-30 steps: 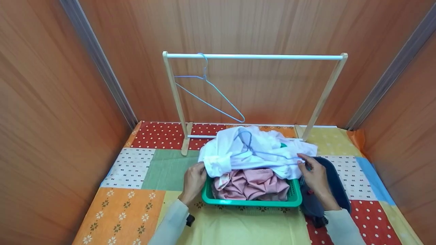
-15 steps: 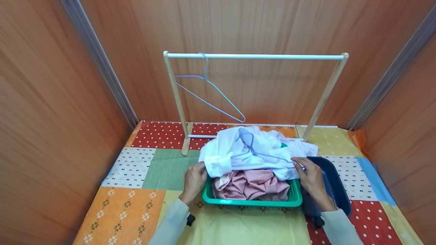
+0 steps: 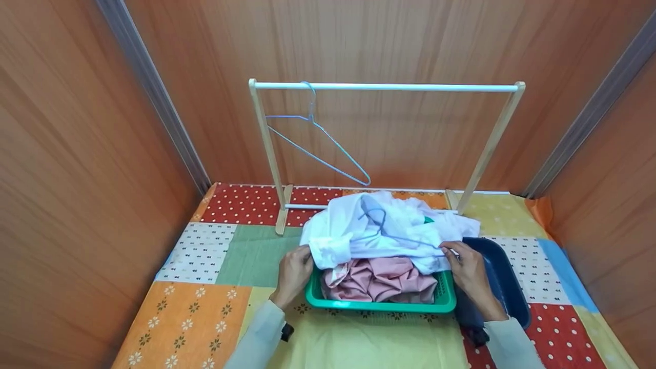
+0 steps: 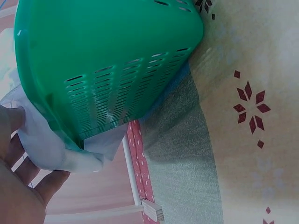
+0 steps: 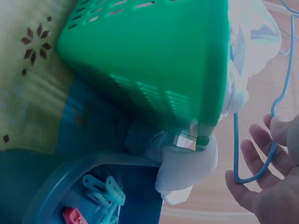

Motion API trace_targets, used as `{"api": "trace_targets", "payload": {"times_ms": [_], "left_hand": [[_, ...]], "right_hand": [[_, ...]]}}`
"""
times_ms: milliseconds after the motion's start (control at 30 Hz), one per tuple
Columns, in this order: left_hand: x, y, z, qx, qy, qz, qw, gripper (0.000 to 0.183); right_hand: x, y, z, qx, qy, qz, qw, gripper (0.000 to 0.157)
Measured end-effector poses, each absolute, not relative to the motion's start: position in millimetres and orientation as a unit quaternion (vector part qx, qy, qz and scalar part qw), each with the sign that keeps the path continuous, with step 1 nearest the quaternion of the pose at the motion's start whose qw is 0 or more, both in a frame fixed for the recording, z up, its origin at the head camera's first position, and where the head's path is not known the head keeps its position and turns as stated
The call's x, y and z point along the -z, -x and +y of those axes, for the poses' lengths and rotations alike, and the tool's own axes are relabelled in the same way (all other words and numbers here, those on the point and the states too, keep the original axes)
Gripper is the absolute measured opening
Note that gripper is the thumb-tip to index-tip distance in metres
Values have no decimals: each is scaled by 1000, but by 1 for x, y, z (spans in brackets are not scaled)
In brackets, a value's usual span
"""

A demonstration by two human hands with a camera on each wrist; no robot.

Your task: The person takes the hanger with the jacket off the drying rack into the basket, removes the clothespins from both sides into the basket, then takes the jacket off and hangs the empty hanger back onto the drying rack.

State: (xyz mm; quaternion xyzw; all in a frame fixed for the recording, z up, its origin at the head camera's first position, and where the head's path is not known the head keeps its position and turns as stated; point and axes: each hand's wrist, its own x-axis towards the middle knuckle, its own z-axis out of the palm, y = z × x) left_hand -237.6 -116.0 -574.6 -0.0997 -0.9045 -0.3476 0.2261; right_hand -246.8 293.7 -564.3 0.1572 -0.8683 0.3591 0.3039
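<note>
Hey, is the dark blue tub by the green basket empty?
No, the right wrist view shows turquoise pegs and a red peg inside the dark blue tub.

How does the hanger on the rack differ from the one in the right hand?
The rack hanger dangles from the bar; the other hanger sits low over white clothing. The rack hanger is untouched; the right hand holds the other hanger. Both are bluish, with hooks.

Even, fairly bright light fills the head view, washing out the white garment (image 3: 329, 248) and glinting on the front rim of the green basket (image 3: 382, 307). Both wrist views look dimmer and hazy, the right one shadowed between basket and blue bin (image 5: 46, 186), its upper cloth overexposed.
</note>
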Motion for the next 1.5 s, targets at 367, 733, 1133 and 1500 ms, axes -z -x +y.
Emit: {"api": "trace_targets", "payload": {"times_ms": [367, 733, 1133, 1500], "left_hand": [[582, 235, -122, 371, 104, -903, 190, 14], [587, 235, -122, 374, 104, -899, 200, 14], [591, 232, -124, 387, 108, -898, 181, 21], [594, 230, -123, 391, 106, -896, 184, 18]], "right_hand": [[554, 241, 309, -381, -117, -877, 267, 10], [553, 239, 316, -394, -100, -883, 235, 9], [549, 238, 327, -409, -105, -865, 270, 10], [538, 231, 349, -417, -69, -874, 241, 12]]}}
